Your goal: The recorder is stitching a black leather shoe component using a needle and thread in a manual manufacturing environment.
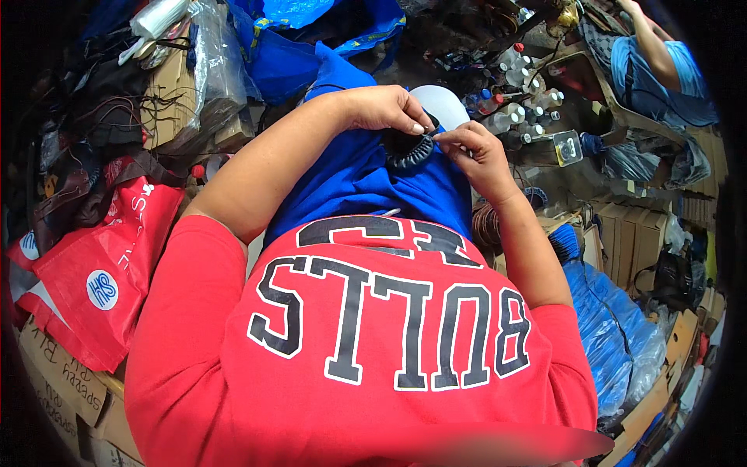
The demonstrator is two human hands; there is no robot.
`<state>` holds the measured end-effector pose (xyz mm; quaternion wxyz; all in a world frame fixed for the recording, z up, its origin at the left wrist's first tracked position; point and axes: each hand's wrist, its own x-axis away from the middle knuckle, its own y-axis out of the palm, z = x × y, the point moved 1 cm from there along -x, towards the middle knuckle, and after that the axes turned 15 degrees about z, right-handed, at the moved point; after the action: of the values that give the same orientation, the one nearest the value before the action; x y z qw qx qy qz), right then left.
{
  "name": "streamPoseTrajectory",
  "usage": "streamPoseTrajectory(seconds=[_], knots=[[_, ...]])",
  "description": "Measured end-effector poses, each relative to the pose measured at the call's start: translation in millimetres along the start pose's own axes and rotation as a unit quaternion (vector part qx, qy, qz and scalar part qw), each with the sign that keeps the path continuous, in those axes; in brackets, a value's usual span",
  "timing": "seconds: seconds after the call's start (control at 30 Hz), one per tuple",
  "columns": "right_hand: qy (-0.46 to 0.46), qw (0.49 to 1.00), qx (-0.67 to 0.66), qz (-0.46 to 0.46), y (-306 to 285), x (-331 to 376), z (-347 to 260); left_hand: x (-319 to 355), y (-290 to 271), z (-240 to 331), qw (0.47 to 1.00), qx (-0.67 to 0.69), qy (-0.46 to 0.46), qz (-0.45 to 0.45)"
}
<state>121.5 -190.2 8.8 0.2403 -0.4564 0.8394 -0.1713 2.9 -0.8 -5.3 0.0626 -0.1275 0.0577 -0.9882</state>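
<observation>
We list first the blue cloth garment [366, 175] spread over our lap, the largest item in hand: we judge it soft, light and limp, apt to slump and bunch, so it wants gathering in folds rather than gripping at one corner. Next, the black padded ring of ribbed, leather-like material [411, 148], lying on the blue cloth between our two hands near the middle of the view: we judge it light, pliable and a little springy, not fragile, best taken by pinching its rim at two points. Left hand [383, 107]: fingers curled down and nearly closed, fingertips pinching the ring's upper edge. Right hand [476, 152]: thumb and forefinger drawn narrow, nipping the ring's right edge; whether they also hold something fine, such as a needle or thread, we cannot tell. Just behind the hands, a pale translucent plastic cap-like piece [443, 105], touching or nearly touching the fingers. A thin white stick-like item [389, 212] rests on the cloth near our red shirt [373, 342]. Surroundings: red plastic shopping bag [101, 272] at left, small clear plastic bottles with white and red caps [517, 105] beyond the right hand, and another person in a blue top [661, 70] at upper right.
</observation>
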Motion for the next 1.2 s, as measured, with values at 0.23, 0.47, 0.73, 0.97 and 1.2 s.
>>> streamPoseTrajectory(seconds=[0.23,0.47,0.73,0.97,1.2], knots=[[-0.069,0.986,0.14,-0.064,-8,-10,-30,-5,-1,-2,0.996,-0.063,0.032,-0.049],[-0.17,0.926,0.277,-0.194,-6,-38,-42,-6,-1,5,0.994,-0.088,0.037,-0.059],[0.101,0.989,-0.002,-0.107,2,-22,-7,14,10,5,0.89,-0.307,0.182,0.283],[0.114,0.989,-0.047,-0.081,-13,-5,-2,89,-19,15,0.923,-0.336,0.059,0.178],[0.241,0.865,-0.338,0.282,3,-11,62,80,-43,26,0.933,-0.233,0.038,0.27]])
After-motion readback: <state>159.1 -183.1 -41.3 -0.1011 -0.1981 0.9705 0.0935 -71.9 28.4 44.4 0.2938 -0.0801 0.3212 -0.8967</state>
